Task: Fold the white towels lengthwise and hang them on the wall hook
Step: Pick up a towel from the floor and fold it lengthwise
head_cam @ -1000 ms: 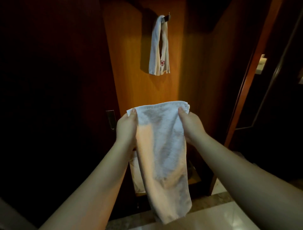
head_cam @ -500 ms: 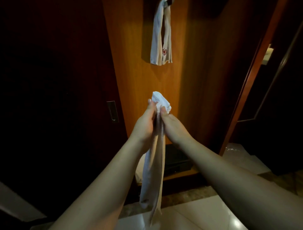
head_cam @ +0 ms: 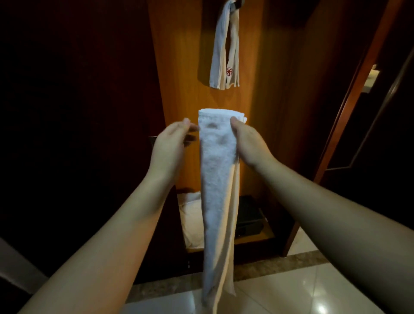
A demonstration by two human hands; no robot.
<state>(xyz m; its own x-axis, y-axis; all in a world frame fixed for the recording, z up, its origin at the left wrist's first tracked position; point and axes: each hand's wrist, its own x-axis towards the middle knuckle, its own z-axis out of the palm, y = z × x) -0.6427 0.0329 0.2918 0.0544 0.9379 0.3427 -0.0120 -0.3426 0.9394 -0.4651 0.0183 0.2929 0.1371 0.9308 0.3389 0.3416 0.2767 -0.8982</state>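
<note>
Two towels in view: one held out in front, one already hanging high on the wall
Held towel (head_cam: 218, 170): white, folded into a long narrow strip, hanging straight down from its top edge to just above the floor; its layers part slightly along the right side
Right hand (head_cam: 247, 143): grips the upper right edge of the held towel, thumb on the near face, fingers hidden behind the cloth
Left hand (head_cam: 171, 143): just beside the towel's upper left edge, fingers loosely bent and blurred, holding nothing; whether the fingertips touch the cloth cannot be told
Hung towel (head_cam: 225, 48): white, draped in two narrow strands from the wall hook, with a small red emblem near the lower end of the right strand
Wall hook (head_cam: 237, 2): dark, at the very top edge of the view, mostly cut off
Wood panel (head_cam: 179, 67): warm orange-brown, lit from above, behind both towels, with dark panels on either side
Low shelf (head_cam: 257, 239): at the foot of the panel, behind the held towel; it carries a pale folded cloth (head_cam: 190, 215) on the left and a dark box (head_cam: 251, 215) on the right
Floor (head_cam: 313, 286): glossy pale tiles with a speckled stone border along the cabinet base
</note>
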